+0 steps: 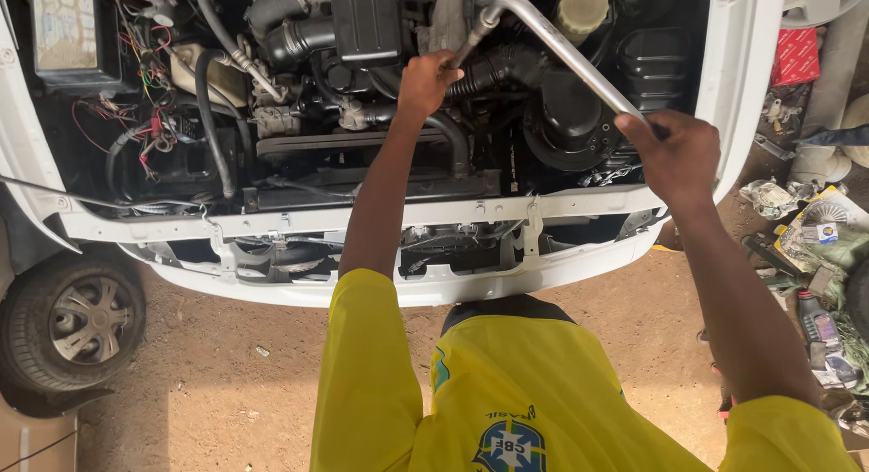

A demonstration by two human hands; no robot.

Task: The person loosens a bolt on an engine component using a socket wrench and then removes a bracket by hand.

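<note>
One white car (299, 291) stands nose-in on the dirt ground (226, 381) with its engine bay (362, 101) open. One front wheel (71, 320) shows at the lower left. One long bent metal pipe (561, 51) arches over the engine, from near the middle to the right side. One black air hose (502, 66) lies just under it. One pale yellow cap (582, 10) sits at the top right. The left hand (425, 81) is closed around the thin end of the pipe at the middle of the bay. The right hand (679, 155) is clenched on its other end, beside the right fender. One dark bottle (816, 325) lies among the litter on the right
</note>
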